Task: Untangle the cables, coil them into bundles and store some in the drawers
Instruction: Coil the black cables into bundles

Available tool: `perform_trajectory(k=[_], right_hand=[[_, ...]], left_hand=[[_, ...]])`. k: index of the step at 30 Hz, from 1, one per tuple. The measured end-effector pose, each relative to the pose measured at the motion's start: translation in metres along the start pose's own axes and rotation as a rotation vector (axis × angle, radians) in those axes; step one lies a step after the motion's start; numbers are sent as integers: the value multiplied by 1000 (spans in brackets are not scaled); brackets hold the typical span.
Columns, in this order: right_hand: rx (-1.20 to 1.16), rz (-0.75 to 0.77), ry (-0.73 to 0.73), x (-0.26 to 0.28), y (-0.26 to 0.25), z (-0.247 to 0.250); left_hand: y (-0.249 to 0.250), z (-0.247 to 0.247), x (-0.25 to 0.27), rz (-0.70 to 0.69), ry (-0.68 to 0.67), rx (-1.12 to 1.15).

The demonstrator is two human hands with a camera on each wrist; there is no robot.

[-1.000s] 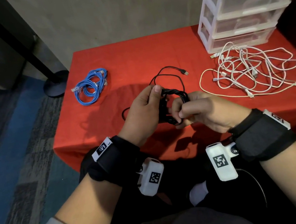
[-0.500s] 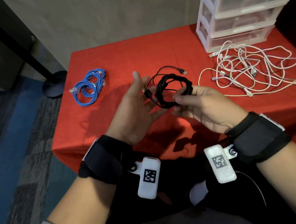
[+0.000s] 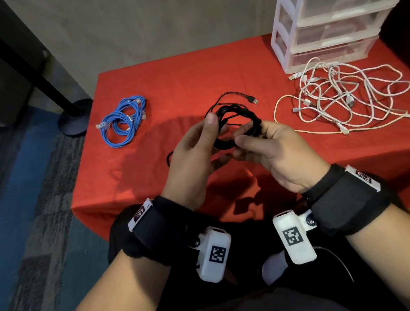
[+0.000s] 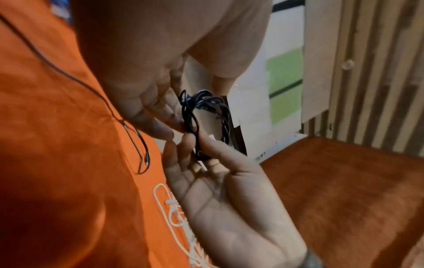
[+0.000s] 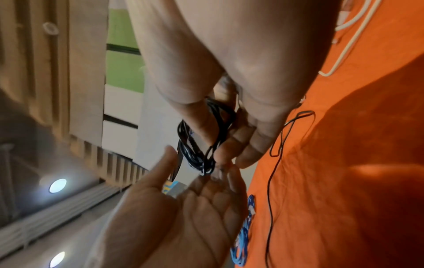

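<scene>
Above the red table, whose near edge lies just below our wrists, with drawers far right, white cables right and blue coil left, our left hand and right hand pinch the black cable coil.

Coiled cable bundle at table's left, loose cable tangle right, before drawer unit.
</scene>
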State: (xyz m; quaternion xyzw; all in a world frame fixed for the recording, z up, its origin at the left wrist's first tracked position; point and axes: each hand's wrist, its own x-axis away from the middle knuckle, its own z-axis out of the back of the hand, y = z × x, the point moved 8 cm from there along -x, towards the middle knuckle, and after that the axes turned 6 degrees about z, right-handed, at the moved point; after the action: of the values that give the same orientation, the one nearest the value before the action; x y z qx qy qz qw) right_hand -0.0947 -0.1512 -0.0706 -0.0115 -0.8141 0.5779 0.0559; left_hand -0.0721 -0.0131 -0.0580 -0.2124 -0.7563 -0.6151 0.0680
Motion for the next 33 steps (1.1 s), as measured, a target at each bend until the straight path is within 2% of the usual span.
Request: perform_trajectory(k=[5, 11, 18, 20, 25, 29, 33], right_hand=[[126, -53, -105, 3, 6, -3], [236, -108, -165, 2, 4, 2], [349, -87, -149, 1, -6, -1], [426, -62, -165, 1, -11, -4], [642, -21, -256, -1, -18, -5], [704, -80, -369, 2, -15, -9], [738, -77, -436, 5, -16, -14]], left_hand=[[8, 6, -1, -164, -22, -182], [9, 6, 2, -220, -95, -326], [12, 14, 2, -209, -43, -229], [11, 16, 0, -197, -67, -201], [5, 17, -1, -98, -256, -245], [6, 19, 3, 31, -366, -353], [9, 21, 3, 63, -419, -405]])
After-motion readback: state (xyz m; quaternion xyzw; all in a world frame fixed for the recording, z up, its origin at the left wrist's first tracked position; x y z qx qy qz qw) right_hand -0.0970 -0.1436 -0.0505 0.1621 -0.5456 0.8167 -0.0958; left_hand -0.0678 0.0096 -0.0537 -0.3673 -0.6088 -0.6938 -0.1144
